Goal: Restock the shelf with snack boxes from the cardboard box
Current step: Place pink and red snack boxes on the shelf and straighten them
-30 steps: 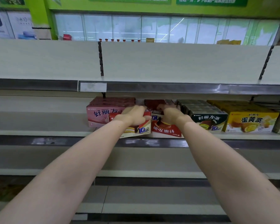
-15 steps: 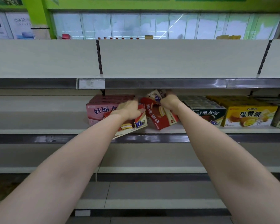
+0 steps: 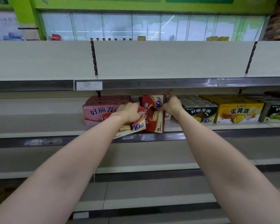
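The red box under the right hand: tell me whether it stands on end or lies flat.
On end. The red box stands tall on the shelf edge, its lettering running vertically, with the right hand gripping its top.

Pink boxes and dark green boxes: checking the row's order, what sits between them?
In the head view, two red boxes: left hand holds one tilted, right hand stands another upright.

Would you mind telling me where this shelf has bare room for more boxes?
The shelf board lies bare left of the pink snack boxes. Between those and the dark green snack box it is crowded: the left hand holds a tilted red box, and the right hand holds an upended red box.
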Demonstrator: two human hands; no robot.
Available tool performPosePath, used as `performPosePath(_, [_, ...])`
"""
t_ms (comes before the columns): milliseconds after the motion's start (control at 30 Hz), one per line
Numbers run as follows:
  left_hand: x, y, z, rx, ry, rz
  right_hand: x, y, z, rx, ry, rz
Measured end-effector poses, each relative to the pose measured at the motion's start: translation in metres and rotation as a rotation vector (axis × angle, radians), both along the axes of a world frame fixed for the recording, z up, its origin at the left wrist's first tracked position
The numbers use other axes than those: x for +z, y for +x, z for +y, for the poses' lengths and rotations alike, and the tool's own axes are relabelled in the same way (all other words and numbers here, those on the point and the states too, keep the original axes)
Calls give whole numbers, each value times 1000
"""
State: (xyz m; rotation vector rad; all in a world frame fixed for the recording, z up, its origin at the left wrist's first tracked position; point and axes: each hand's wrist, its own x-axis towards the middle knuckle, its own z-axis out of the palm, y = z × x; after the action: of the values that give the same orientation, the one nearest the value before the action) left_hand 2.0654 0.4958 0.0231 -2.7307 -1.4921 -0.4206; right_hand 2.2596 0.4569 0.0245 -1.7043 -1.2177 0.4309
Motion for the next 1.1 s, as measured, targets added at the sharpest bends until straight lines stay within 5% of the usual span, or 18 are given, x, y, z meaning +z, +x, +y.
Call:
performPosePath(133, [3, 6, -2, -11, 22, -21, 5, -1, -4, -95, -20, -160])
performPosePath(267, [7, 10, -3, 9, 52, -5, -23, 7, -4, -187, 156, 146])
performPosePath(433, [1, 16, 4, 2, 12, -11, -59, 23, 21, -134, 79, 749])
performPosePath(633, [-4, 32, 9, -3, 37, 14, -74, 43, 23, -79, -22, 555])
performPosePath(933, [-5, 66, 23, -119, 53, 12, -97, 38, 48, -281, -261, -217])
performPosePath(1100, [-13, 81, 38, -100, 87, 29, -91, 47, 46, -262, -224, -227])
